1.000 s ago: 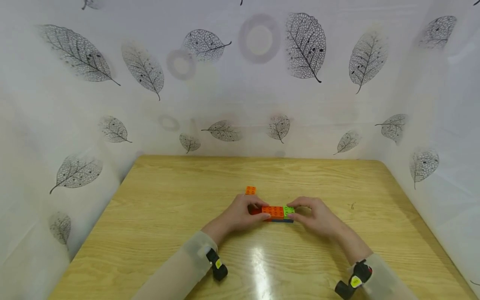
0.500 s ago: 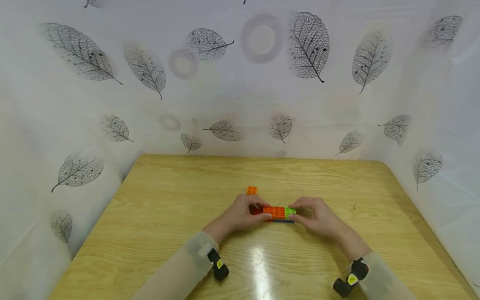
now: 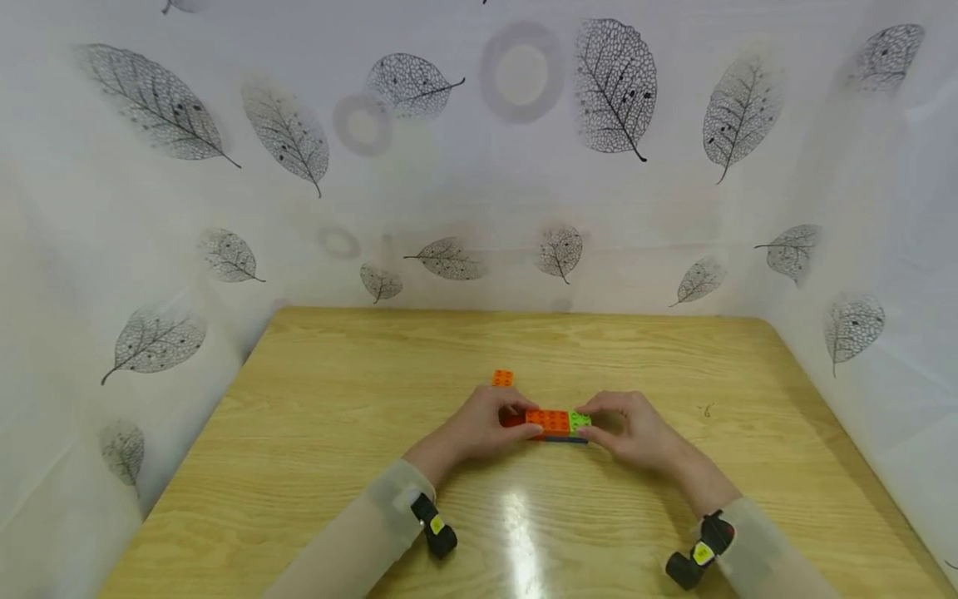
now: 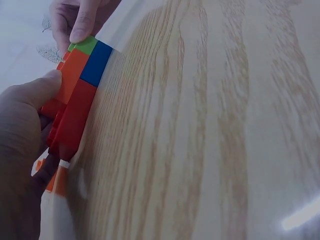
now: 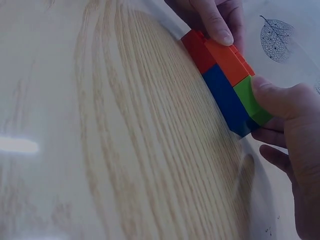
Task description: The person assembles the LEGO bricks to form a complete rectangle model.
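Note:
On the table sits a small build of toy building bricks in two layers. An orange brick (image 3: 548,422) and a shorter green brick (image 3: 580,423) form the top. Below them, in the left wrist view, a red brick (image 4: 75,122) and a blue brick (image 4: 96,63) lie end to end. My left hand (image 3: 482,423) pinches the orange brick between thumb and fingers. At the other end, the green brick is pinched by my right hand (image 3: 634,433). The left hand's fingers partly hide the red brick in the head view.
A loose orange brick (image 3: 503,378) lies just behind my left hand. The wooden table (image 3: 359,358) reaches back to a pale curtain (image 3: 464,183) printed with leaves, which also hangs at both sides. Each wrist wears a small black camera.

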`<state>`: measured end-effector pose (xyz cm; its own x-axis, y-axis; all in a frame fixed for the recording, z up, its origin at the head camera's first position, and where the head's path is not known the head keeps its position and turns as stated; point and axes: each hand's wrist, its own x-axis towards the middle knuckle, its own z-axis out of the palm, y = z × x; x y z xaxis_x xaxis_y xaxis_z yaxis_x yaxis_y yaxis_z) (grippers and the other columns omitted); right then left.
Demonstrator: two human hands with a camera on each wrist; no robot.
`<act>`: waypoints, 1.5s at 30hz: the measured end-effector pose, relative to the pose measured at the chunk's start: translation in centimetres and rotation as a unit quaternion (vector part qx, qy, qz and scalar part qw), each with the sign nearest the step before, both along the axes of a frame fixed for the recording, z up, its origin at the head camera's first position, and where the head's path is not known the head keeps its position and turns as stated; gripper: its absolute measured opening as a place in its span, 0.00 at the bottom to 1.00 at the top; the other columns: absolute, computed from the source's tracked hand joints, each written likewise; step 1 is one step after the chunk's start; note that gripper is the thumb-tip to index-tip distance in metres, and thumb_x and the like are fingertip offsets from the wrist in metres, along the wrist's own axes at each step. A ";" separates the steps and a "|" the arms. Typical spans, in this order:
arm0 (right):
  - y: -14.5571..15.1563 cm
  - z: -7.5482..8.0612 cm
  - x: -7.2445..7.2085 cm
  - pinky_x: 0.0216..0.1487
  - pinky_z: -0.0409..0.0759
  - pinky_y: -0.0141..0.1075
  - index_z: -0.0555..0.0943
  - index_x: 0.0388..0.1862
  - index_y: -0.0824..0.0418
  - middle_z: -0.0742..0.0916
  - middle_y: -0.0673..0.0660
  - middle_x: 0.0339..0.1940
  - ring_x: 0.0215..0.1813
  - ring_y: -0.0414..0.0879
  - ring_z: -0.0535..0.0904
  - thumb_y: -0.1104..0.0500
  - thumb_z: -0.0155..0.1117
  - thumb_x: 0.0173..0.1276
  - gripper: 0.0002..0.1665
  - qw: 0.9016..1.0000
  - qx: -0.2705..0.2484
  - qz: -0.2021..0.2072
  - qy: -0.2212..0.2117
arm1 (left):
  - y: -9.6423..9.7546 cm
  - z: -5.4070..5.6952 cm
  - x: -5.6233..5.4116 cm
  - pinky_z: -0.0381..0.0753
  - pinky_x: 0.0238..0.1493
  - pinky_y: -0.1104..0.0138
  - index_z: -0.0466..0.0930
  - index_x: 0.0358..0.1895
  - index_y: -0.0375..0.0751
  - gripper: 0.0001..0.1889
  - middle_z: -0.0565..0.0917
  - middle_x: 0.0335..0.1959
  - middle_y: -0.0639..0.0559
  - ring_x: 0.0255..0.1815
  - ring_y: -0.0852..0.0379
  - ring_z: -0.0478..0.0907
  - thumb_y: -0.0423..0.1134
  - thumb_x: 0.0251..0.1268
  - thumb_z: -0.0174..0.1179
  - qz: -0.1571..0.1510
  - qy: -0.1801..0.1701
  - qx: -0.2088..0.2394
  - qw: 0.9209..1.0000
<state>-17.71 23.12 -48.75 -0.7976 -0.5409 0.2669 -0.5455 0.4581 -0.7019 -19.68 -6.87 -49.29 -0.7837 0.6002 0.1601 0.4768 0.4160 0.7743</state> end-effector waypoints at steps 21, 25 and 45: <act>0.1 -0.1 0.4 0.60 0.83 0.45 0.90 0.51 0.53 0.90 0.42 0.47 0.53 0.43 0.86 0.61 0.79 0.68 0.13 1.000 0.000 0.001 0.010 | -0.7 2.3 -0.9 0.81 0.61 0.60 0.88 0.59 0.38 0.22 0.89 0.55 0.47 0.55 0.57 0.82 0.49 0.72 0.71 -0.017 0.013 -0.003 1.000; 0.1 0.1 0.4 0.61 0.82 0.46 0.90 0.51 0.52 0.90 0.41 0.48 0.54 0.42 0.86 0.61 0.79 0.68 0.14 1.000 -0.001 0.000 0.000 | -1.0 2.6 -1.4 0.81 0.62 0.54 0.86 0.59 0.35 0.22 0.88 0.56 0.43 0.57 0.51 0.83 0.46 0.71 0.73 -0.011 0.041 0.012 0.999; 0.1 -0.2 0.2 0.60 0.83 0.45 0.90 0.52 0.53 0.90 0.42 0.49 0.53 0.42 0.86 0.61 0.78 0.69 0.14 1.000 -0.007 -0.002 -0.009 | -2.8 0.9 -4.2 0.69 0.74 0.53 0.80 0.69 0.37 0.30 0.82 0.67 0.47 0.71 0.47 0.75 0.48 0.69 0.74 0.061 0.014 -0.042 0.997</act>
